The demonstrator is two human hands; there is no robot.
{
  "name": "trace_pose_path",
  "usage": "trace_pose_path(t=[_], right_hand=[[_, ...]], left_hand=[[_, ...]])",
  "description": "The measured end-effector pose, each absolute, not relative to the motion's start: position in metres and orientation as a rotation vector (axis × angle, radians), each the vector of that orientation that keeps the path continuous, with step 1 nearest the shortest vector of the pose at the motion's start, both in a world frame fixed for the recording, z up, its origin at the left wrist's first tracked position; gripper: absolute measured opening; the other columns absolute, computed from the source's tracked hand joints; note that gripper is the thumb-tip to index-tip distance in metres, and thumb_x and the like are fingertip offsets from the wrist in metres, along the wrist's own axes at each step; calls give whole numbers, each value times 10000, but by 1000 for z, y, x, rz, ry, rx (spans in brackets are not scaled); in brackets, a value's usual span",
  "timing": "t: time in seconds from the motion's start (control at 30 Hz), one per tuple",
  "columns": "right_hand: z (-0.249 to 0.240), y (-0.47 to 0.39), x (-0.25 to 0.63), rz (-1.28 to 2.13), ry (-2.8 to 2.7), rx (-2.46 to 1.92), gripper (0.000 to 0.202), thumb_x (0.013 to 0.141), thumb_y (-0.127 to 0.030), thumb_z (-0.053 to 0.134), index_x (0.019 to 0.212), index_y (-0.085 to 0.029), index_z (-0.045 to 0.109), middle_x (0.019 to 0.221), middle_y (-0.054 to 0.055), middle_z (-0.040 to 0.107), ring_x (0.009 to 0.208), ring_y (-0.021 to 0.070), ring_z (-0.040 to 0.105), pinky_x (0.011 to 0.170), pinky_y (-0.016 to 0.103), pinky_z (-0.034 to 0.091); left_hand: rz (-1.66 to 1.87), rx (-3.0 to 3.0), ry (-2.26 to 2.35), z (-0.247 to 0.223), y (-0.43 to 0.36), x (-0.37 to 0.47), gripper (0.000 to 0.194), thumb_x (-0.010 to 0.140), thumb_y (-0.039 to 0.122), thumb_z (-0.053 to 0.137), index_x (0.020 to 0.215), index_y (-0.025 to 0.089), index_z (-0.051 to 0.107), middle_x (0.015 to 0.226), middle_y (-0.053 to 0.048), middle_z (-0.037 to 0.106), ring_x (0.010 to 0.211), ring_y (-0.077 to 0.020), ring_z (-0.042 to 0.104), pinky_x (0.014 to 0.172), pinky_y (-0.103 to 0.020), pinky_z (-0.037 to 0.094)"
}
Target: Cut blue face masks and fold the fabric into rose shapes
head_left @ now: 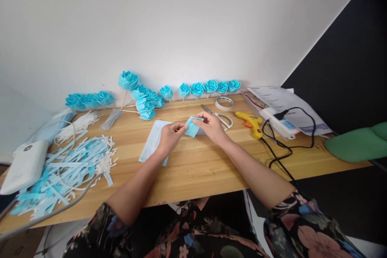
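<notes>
A small light-blue piece of fabric is held up between my two hands, above the middle of the wooden table. My left hand pinches its left edge with thumb and forefinger. At its upper right corner, my right hand grips it the same way. Beneath my left hand lie pale blue fabric sheets, partly covered by the hand and wrist. A pair of scissors with white handles rests just behind my right hand, its middle hidden by the fingers.
Blue fabric flowers line the wall. Cut strips, white cords, wires and a white device lie left. Right are a tape roll, yellow glue gun, power strip, papers and a green object.
</notes>
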State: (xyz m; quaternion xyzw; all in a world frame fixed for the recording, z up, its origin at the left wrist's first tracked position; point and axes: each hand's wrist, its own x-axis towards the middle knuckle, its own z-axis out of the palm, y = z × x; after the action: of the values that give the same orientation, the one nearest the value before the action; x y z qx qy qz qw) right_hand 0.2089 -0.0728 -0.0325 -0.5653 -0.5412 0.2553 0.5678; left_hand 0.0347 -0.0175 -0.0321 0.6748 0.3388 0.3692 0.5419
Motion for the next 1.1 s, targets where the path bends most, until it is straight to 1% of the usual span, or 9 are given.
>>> trace_pose_path(t=[0.13,0.3,0.4,0.47,0.63,0.73,0.9,1.0,1.1], right_hand=[[-31,-73,208,585,-1285,-1335,249,778,-434,689,811,-189,657,726,-15,633,632,117,535,589,235,413],[-23,-78,200,543,-1405,-1374,196,784,-383,674,795,-189,648,733,-13,641,638,115,537,597,235,412],[-18,-82,196,542,-1449,-1387,181,788,-370,661,800,-189,647,755,-7,645,668,123,556,624,240,430],[-17,-83,195,589,-1438,-1374,209,791,-378,654,883,-191,654,803,1,648,704,131,576,643,244,446],[-19,-83,196,746,-1417,-1328,503,758,-327,678,1237,-214,570,855,-7,606,756,139,598,669,254,479],[-23,-81,197,743,-1425,-1329,526,758,-246,642,1276,-214,554,855,-6,615,789,143,608,739,275,493],[-25,-78,199,742,-1403,-1283,514,769,-228,620,1279,-220,555,864,-4,647,804,141,624,776,280,503],[-24,-77,198,706,-1400,-1289,495,763,-210,616,1256,-220,573,862,-5,655,787,135,626,767,274,507],[-24,-78,197,670,-1411,-1295,483,765,-196,609,1247,-216,584,862,-2,654,796,134,627,778,274,509]], left_hand=[[874,1671,834,-31,-18,34,295,734,439,674,723,145,700,702,-33,678,646,-142,560,627,-252,421],[910,1796,799,-23,-23,34,222,762,354,648,870,164,683,794,-22,685,682,-132,559,640,-239,420],[933,1827,740,-21,-25,34,161,772,325,642,730,169,649,738,-11,654,691,-128,544,659,-238,410],[949,1791,717,-21,-25,34,214,774,340,649,652,166,618,682,-3,617,671,-124,524,652,-240,398],[969,1607,681,-23,-19,33,300,721,437,724,655,158,635,656,8,588,647,-116,505,642,-243,393],[987,1535,701,-24,-17,32,321,708,451,742,640,160,626,606,26,551,590,-94,467,589,-230,367],[964,1449,792,-27,-14,29,335,690,473,754,665,169,615,481,70,437,401,-53,340,426,-225,234],[953,1382,773,-27,-13,30,358,669,480,766,672,160,606,544,49,531,436,-63,446,450,-211,346],[923,1269,708,-27,-14,31,377,653,474,782,732,141,623,711,-3,648,614,-109,587,603,-250,508]])
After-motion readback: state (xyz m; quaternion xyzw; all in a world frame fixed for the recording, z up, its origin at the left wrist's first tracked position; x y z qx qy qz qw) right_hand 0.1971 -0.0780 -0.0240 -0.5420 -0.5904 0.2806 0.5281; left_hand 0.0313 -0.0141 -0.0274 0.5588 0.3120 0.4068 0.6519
